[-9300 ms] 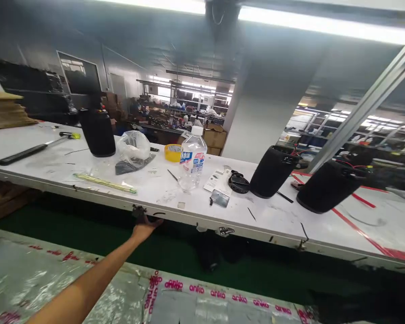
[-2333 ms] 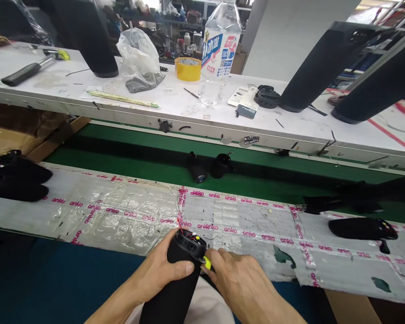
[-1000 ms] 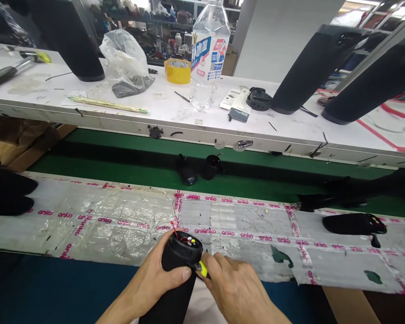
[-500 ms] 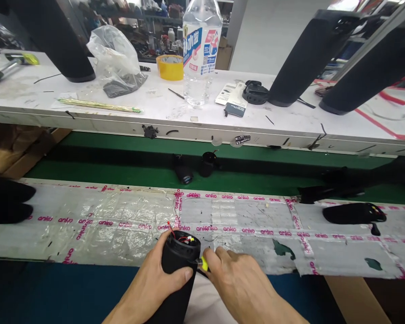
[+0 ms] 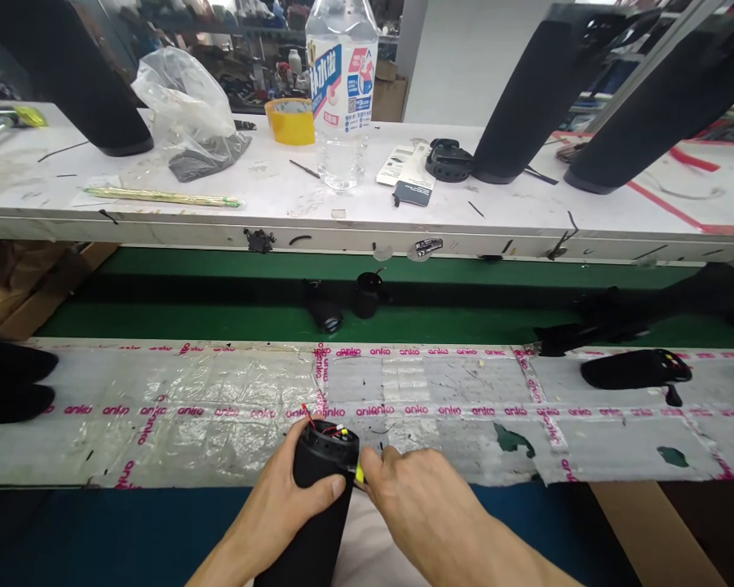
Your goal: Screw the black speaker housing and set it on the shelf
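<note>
My left hand (image 5: 276,499) is wrapped round a black fabric-covered speaker tube (image 5: 320,522), with the thumb across its near side. The tube stands slightly tilted, its open top facing up; thin wires (image 5: 330,430) show inside, and one red lead pokes out past the rim. At the right side of that rim, my right hand (image 5: 425,501) is closed on a small yellow-handled tool (image 5: 360,474). Only a bit of yellow shows between fingers and tube; the tool's tip is hidden, so its kind I cannot tell.
A green conveyor belt (image 5: 250,318) runs behind the plastic-covered ledge (image 5: 220,383), carrying small black parts (image 5: 367,295). Another black tube (image 5: 630,369) lies on the right. On the white shelf (image 5: 269,191) are a water bottle (image 5: 342,106), yellow tape (image 5: 290,122) and upright black tubes (image 5: 526,98).
My right hand has shifted slightly left, closer to the tube, and less of the yellow tool shows. The left hand keeps its hold. The camera view has shifted a little.
</note>
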Demonstrator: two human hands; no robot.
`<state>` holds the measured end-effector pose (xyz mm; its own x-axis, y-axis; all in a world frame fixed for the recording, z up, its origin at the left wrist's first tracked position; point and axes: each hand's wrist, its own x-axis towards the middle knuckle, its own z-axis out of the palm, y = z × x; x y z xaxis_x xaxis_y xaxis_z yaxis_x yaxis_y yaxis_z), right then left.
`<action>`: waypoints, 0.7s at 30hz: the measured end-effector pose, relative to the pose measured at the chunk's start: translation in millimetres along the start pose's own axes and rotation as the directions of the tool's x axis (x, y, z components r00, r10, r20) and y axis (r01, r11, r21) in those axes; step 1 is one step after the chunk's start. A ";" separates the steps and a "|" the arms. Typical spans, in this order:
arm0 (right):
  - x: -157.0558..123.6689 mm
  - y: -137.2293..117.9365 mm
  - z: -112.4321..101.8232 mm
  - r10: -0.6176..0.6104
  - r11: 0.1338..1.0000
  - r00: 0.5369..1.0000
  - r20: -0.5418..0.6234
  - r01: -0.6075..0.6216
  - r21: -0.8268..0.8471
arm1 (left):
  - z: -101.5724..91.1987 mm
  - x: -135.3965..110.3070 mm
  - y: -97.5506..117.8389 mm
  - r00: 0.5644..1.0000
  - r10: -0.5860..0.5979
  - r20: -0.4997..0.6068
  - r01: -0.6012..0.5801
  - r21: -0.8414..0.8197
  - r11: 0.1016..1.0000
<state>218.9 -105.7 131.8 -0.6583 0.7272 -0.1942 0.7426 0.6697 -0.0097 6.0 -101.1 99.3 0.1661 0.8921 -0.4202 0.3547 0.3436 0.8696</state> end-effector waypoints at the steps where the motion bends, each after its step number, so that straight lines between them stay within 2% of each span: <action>1: 0.5 1.0 -0.1 -0.005 0.999 0.999 -0.035 0.006 0.038 | -0.9 1.8 -1.4 1.000 0.008 0.013 -0.007 -0.038 0.999; 3: -0.9 4.2 4.2 0.062 0.972 0.983 -0.172 -0.021 0.232 | -2.9 4.5 -4.1 0.999 0.018 0.052 -0.009 -0.157 0.988; 4: -2.7 6.4 8.0 0.135 0.926 0.959 -0.249 -0.033 0.375 | -3.9 5.3 -5.3 0.998 0.012 0.065 0.002 -0.216 0.976; 6: -8.1 11.4 17.3 0.331 0.765 0.886 -0.323 -0.052 0.642 | -5.8 5.4 -6.9 0.997 -0.017 0.072 0.038 -0.296 0.954; 8: -14.5 15.4 27.3 0.500 0.606 0.812 -0.300 -0.081 0.791 | -7.5 4.7 -7.7 0.997 -0.041 0.069 0.062 -0.334 0.941; 10: -20.1 14.9 38.3 0.565 0.530 0.792 -0.230 -0.135 0.837 | -8.9 5.3 -8.2 0.997 -0.049 0.062 0.067 -0.339 0.938; 13: -23.4 3.8 59.4 0.583 0.512 0.792 -0.182 -0.184 0.839 | -8.2 14.1 -10.0 1.000 0.002 0.017 0.003 -0.272 0.962; 14: -22.5 -1.2 67.6 0.607 0.508 0.773 -0.184 -0.200 0.838 | -6.2 19.8 -11.0 0.999 0.039 0.002 -0.037 -0.248 0.968; 17: -14.2 -9.7 90.8 0.712 0.462 0.673 -0.201 -0.234 0.856 | 8.7 45.3 -13.9 0.988 0.155 -0.021 -0.156 -0.189 0.969; 19: -7.1 -5.2 102.4 0.755 0.434 0.620 -0.212 -0.229 0.871 | 27.2 67.3 -14.2 0.975 0.219 -0.029 -0.221 -0.141 0.965; 21: -2.3 7.7 110.3 0.771 0.466 0.579 -0.267 -0.225 0.856 | 51.4 91.3 -12.2 0.956 0.291 -0.020 -0.292 -0.099 0.951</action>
<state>239.7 -118.8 24.0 0.1584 0.9771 0.1420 0.5994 0.0191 -0.8002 64.1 -38.9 37.0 0.2440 0.9591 -0.1433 0.1977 0.0955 0.9756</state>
